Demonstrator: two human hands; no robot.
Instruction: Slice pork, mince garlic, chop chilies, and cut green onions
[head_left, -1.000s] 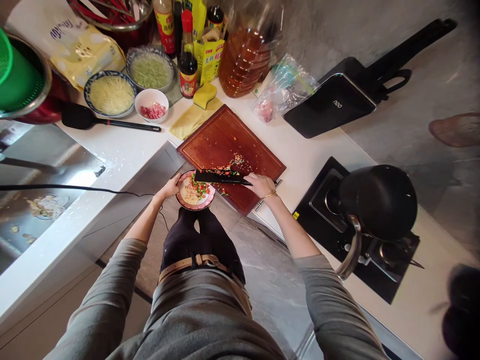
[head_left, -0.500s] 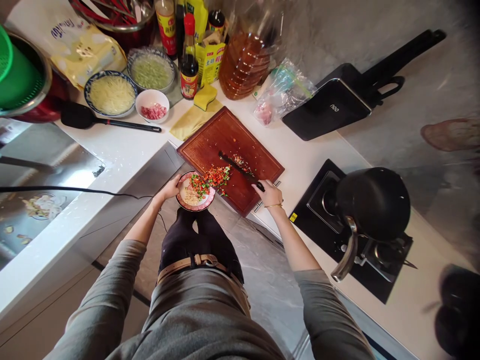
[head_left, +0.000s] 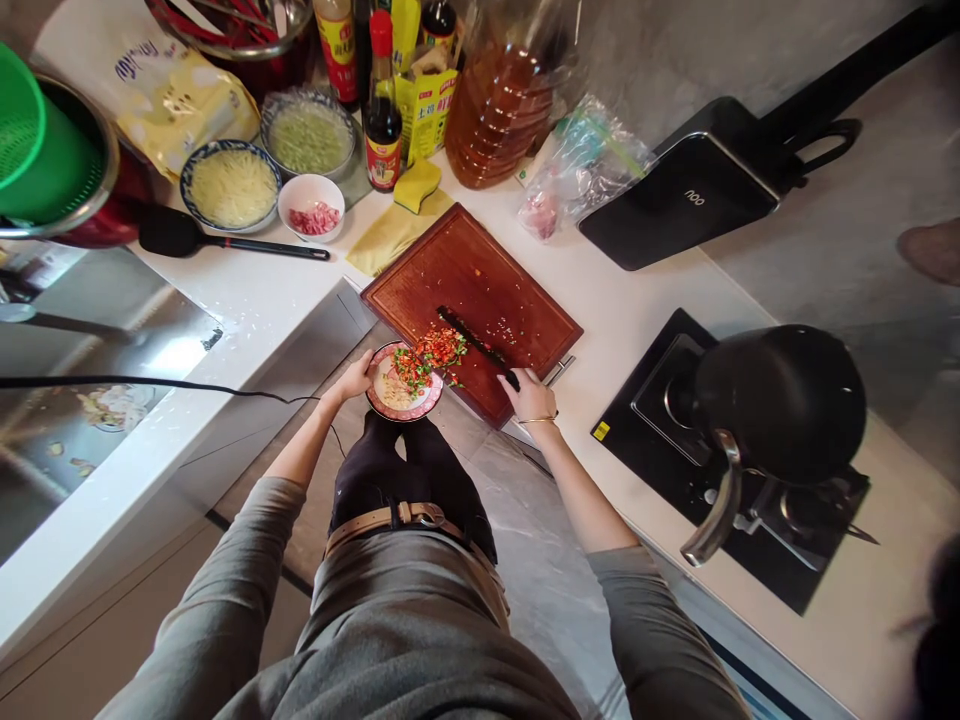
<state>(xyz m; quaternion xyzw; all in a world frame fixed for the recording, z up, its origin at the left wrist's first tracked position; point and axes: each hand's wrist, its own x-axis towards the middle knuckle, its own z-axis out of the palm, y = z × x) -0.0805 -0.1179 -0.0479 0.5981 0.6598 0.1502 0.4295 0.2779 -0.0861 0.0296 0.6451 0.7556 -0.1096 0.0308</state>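
My left hand [head_left: 354, 378] grips the rim of a small pink-edged plate [head_left: 405, 410], held at the near edge of a brown wooden cutting board [head_left: 427, 262]. Pale minced bits and chopped red and green peppers [head_left: 412, 368] lie on the plate. More chopped peppers [head_left: 442, 346] are heaped on the board right beside it. My right hand [head_left: 534, 398] is closed round the handle of a black-bladed knife [head_left: 472, 333]. Its blade lies low over the board, behind the pepper heap. Small scraps are scattered beyond the blade.
A black wok [head_left: 780, 400] sits on the gas stove [head_left: 660, 400] at right. A knife block [head_left: 682, 190] stands behind. Bowls of shredded vegetable [head_left: 232, 188] and diced meat [head_left: 312, 215], a spatula [head_left: 240, 242] and a soy sauce bottle [head_left: 382, 120] line the back left. The sink [head_left: 112, 330] is at left.
The knife has swept toward the plate, pushing the scraps behind it into the pepper heap. My right hand came nearer the board's front edge. The view shifted slightly.
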